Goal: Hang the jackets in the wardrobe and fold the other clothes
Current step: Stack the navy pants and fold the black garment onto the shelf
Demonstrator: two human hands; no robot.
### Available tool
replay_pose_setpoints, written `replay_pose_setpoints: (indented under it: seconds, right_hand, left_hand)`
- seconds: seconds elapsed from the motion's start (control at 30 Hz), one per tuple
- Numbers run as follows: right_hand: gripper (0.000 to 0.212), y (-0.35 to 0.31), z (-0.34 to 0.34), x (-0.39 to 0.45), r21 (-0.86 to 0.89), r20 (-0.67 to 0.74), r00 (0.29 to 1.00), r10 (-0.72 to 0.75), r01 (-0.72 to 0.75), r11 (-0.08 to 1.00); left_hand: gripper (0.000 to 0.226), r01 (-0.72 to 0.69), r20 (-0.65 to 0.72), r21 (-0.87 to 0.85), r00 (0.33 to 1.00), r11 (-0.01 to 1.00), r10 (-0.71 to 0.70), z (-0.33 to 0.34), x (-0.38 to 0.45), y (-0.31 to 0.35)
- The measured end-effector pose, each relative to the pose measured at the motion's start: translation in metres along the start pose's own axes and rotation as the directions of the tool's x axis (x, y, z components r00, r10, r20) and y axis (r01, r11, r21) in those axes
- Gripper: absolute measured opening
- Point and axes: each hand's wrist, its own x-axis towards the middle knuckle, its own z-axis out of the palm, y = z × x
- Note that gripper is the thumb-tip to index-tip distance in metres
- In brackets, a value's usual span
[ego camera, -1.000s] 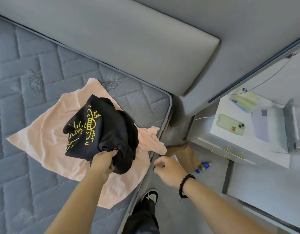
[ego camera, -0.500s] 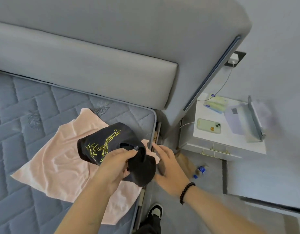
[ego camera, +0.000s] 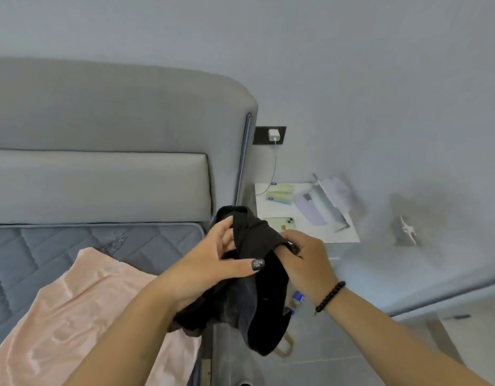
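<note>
A black garment [ego camera: 249, 299] hangs bunched in the air over the gap beside the bed's right edge. My left hand [ego camera: 210, 263] holds it from the left, thumb laid across the cloth. From the right, my right hand [ego camera: 304, 260], with a bead bracelet on its wrist, grips its upper edge. Its yellow print is hidden. On the grey quilted mattress [ego camera: 73, 240] at lower left a pale pink garment [ego camera: 81, 316] lies spread out, apart from both hands.
The padded grey headboard [ego camera: 101, 135] runs behind the mattress. A white bedside table [ego camera: 302, 215] at right carries a green phone [ego camera: 285, 222], a purple tablet and a charger cable. A blue-capped bottle [ego camera: 297, 298] and a brown bag handle lie on the floor below the garment.
Both hands have lifted the black garment off the pink one and carried it right, off the mattress. My right hand, empty a second ago, now grips it. My view has tilted up toward the wall.
</note>
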Motion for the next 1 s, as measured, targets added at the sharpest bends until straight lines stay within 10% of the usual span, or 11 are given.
replay_pose_setpoints:
  seconds: [0.1,0.33,0.6,1.0]
  right_hand:
    - [0.013,-0.005,-0.058,-0.016,-0.083,-0.126,0.992,-0.027,0.017,0.996]
    - [0.006,0.027,-0.201,-0.117,-0.244,-0.330,0.944,0.003,-0.089,0.966]
    - [0.022,0.054,-0.352,-0.292,-0.751,-0.452,0.888,-0.083,-0.329,0.572]
    - [0.008,0.107,-0.491,-0.514,-0.037,-0.858,0.269,0.437,-0.882,0.470]
  left_hand:
    - [0.126,-0.030,0.092,0.355,0.996,0.935,-0.003,0.061,0.020,-0.003]
    - [0.062,-0.290,0.197,0.735,0.956,0.613,0.217,0.212,0.050,-0.016]
    - [0.026,-0.615,0.436,0.714,0.764,0.335,0.475,0.396,0.037,0.004]
    - [0.032,-0.454,0.094,0.559,0.866,0.694,0.491,0.523,0.066,0.032]
